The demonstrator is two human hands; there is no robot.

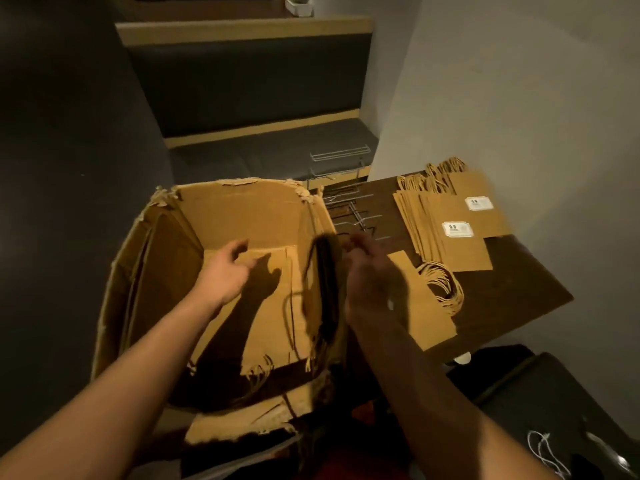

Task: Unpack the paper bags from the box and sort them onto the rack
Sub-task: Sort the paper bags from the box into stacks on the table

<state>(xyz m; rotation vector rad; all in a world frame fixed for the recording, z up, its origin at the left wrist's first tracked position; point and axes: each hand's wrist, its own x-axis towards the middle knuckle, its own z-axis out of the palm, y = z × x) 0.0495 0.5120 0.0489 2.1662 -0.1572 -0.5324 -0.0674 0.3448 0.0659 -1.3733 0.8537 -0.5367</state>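
Note:
An open, torn cardboard box (242, 183) stands in front of me, with flat brown paper bags (270, 306) lying on its bottom. My left hand (225, 271) hovers inside the box above them, fingers relaxed and holding nothing. At the box's right wall, my right hand (372, 282) grips a bundle of paper bags (325, 278), seen edge-on, dark and blurred, with their handles dangling. A wire rack (341, 161) stands behind the box's far right corner.
A dark wooden table (512, 292) to the right carries fanned stacks of labelled paper bags (446, 233), another flat bag pile (426, 306) and loose wire parts (353, 213). A dark bench (259, 157) runs behind. A black bag (554, 410) lies lower right.

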